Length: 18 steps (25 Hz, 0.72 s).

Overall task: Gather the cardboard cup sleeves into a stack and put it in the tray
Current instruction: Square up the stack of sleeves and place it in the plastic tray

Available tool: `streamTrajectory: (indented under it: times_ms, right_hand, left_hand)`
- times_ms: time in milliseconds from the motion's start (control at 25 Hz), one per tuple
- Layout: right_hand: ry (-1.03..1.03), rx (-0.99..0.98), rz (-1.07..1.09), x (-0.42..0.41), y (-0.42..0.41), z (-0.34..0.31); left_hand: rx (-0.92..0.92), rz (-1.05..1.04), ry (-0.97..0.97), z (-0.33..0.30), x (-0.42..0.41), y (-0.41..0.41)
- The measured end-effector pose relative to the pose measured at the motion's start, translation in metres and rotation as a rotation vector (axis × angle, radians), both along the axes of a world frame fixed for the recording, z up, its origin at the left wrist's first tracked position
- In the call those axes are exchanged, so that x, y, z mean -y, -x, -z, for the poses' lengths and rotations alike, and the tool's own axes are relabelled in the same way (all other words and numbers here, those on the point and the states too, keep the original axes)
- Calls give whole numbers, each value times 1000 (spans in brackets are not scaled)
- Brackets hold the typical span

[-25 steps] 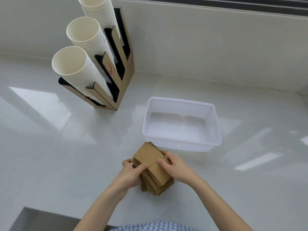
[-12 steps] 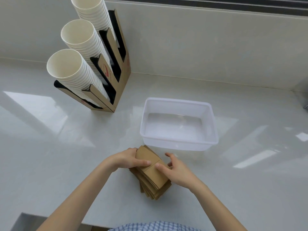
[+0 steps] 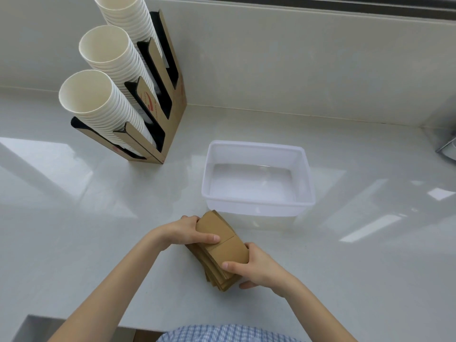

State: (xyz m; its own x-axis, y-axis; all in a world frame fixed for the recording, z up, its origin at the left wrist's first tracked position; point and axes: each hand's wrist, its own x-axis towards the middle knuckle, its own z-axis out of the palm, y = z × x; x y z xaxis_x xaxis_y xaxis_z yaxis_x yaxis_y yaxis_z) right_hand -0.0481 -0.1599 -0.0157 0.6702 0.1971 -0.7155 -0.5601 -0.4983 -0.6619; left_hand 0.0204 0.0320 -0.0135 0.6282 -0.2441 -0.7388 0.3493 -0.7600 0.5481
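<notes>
Cardboard sleeves sat stacked on the table just before the tray — left hand and right hand clamped opposite ends. Light, slippery layers, likely to fan; best squeezed at both ends.

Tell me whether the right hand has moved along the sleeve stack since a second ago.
Yes. The right hand has slid from the stack's far side, nearest the tray, down to its near end, away from the tray.
</notes>
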Motion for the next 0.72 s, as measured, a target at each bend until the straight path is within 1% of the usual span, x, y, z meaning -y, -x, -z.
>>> streamTrajectory:
  times_ms: [120, 200, 320, 400, 520, 720]
  right_hand:
    - [-9, 22, 5, 2, 1, 5]
    - [-3, 38, -14, 4, 2, 8]
    - [65, 84, -83, 6, 5, 11]
    - [79, 109, -100, 5, 9, 12]
    - [42, 141, -93, 4, 14, 10]
    - [-84, 162, -65, 7, 20, 7]
  left_hand:
    - [-20, -64, 63, 1, -6, 8]
    - [-31, -134, 139, 2, -7, 17]
    - [-38, -192, 275, -3, -7, 29]
    - [-10, -222, 331, -5, -8, 38]
    - [50, -249, 381, -7, -8, 49]
    - [100, -280, 461, -10, -5, 59]
